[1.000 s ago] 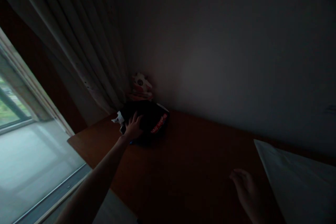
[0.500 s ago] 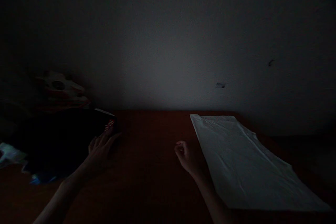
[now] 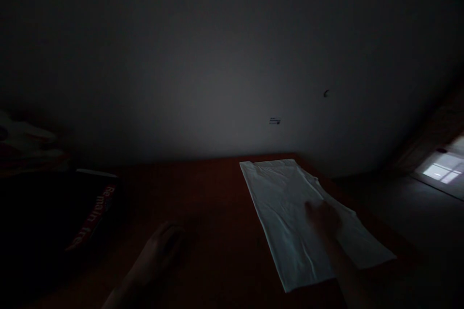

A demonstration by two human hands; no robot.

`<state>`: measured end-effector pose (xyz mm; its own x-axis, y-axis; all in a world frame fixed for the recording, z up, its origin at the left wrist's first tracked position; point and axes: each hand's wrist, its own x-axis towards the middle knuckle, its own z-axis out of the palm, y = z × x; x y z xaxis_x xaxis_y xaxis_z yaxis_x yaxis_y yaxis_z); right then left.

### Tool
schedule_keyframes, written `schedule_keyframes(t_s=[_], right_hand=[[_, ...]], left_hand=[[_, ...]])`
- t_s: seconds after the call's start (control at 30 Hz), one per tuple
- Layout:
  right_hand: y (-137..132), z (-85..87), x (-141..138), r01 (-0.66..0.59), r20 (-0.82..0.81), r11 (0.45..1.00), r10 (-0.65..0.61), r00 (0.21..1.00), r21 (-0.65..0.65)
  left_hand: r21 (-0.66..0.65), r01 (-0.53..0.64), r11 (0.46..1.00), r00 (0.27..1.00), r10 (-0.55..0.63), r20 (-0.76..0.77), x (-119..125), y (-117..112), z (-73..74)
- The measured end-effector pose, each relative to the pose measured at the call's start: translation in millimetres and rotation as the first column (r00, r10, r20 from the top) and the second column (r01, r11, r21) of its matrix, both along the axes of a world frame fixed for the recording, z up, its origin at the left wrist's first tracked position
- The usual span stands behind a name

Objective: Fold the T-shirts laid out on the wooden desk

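Observation:
A flat white garment or cloth (image 3: 282, 231), lightly wrinkled, lies on the right of the reddish-brown table (image 3: 203, 193). My right hand (image 3: 324, 217) is over its right half, blurred by motion; whether it touches the fabric is unclear. Left of the cloth, over bare tabletop, is my left hand (image 3: 163, 246), its fingers loosely bent with a gap to the thumb and nothing visible in it. At the far left a black fabric item (image 3: 39, 217) with red-and-white "Remain free" lettering lies apart from both hands.
Behind the black fabric, white and reddish items (image 3: 29, 142) are piled in shadow. A grey wall (image 3: 203, 82) with a small label (image 3: 274, 120) and a hook-like mark (image 3: 326, 93) rises behind the table. Light falls through a bright opening (image 3: 442, 166) at far right. The room is very dim.
My view has turned right. My left hand has left the black fabric and moved right over the table. My right hand has moved from beside the white cloth to over it.

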<state>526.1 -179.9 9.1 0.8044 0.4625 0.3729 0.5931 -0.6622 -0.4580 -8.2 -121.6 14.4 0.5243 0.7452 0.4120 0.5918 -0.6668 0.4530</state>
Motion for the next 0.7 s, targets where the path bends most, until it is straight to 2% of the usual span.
schedule_keyframes(t_s=[0.07, 0.17, 0.3, 0.4, 0.5, 0.57, 0.63, 0.7], right_hand=[[-0.7, -8.0, -6.7, -0.012, 0.028, 0.996, 0.014, 1.0, -0.085], [6.1, -15.4, -46.5, -0.089, 0.083, 0.982, 0.104, 0.991, -0.166], [14.0, -15.3, -136.0, -0.23, 0.17, 0.928, 0.288, 0.942, -0.295], [11.1, -10.2, -208.4, -0.349, 0.143, 0.876, 0.413, 0.899, -0.333], [3.8, -2.9, -266.6, -0.517, 0.076, 0.793, 0.566, 0.821, -0.32], [-0.6, 2.6, -292.8, -0.636, 0.027, 0.717, 0.669, 0.743, -0.286], [-4.0, 7.9, -307.6, -0.725, -0.015, 0.641, 0.746, 0.666, -0.252], [-6.5, 12.1, -310.6, -0.762, -0.039, 0.6, 0.779, 0.625, -0.243]], left_hand=[[-0.014, -0.007, 1.0, 1.0, 0.007, 0.018, -0.7, 1.4, 1.2], [0.019, -0.002, 1.0, 1.0, 0.002, 0.002, 1.7, 3.4, -1.0], [0.049, -0.002, 0.999, 1.0, 0.003, -0.029, 4.4, 2.0, -4.7], [0.039, -0.015, 0.999, 0.999, 0.016, -0.045, 2.5, -2.6, -0.6], [0.024, 0.052, 0.998, 0.992, -0.048, -0.121, -0.9, -8.2, 7.6], [0.034, 0.141, 0.989, 0.977, -0.133, -0.168, -2.0, -10.5, 10.9], [0.053, 0.193, 0.98, 0.963, -0.179, -0.202, -1.9, -10.4, 9.4], [0.077, 0.146, 0.986, 0.966, -0.125, -0.225, -1.5, -7.5, 3.0]])
